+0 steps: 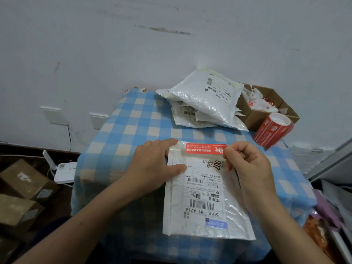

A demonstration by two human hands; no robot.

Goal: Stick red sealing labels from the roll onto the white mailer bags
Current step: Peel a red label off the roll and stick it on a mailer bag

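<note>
L grip [154, 162] lying flat, released, pressing bag [205, 197] on desk [123, 130]; R grip [247, 164] pinching label [204, 148] at bag's top.

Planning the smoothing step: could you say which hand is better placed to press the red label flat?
Likely left hand: flat fingers lie beside the red label; the right hand pinches its end.

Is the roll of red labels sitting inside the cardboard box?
No, the roll lies on the checked cloth outside the cardboard box.

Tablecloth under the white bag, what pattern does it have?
The tablecloth has a blue-and-white check pattern, clearest in the head view.
</note>
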